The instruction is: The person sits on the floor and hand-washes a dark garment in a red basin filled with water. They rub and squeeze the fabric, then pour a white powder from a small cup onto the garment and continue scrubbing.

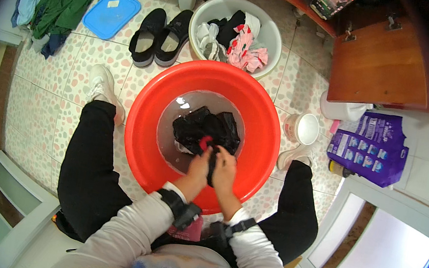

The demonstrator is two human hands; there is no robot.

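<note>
A large red plastic basin (144, 124) stands on the floor between my legs. Grey, cloudy water (167, 135) fills its bottom, and a soaked black garment (207, 127) lies in it. Over the near part of the basin, my left hand (199, 169) and my right hand (225, 170) are close together. Both grip a bunched piece of black cloth (211, 170), which has a red patch (205, 142) at its far end. Whether this cloth joins the garment in the water cannot be made out. A bit of white fabric (183, 147) shows beside the dark garment.
Beyond the basin stand a whitish tub (274, 48) of clothes and black shoes (147, 38). A blue lid (111, 14) and piled clothes (64, 2) lie left. To the right are a white bucket (306, 129), a purple detergent bag (368, 149) and an open wooden cabinet door (380, 67).
</note>
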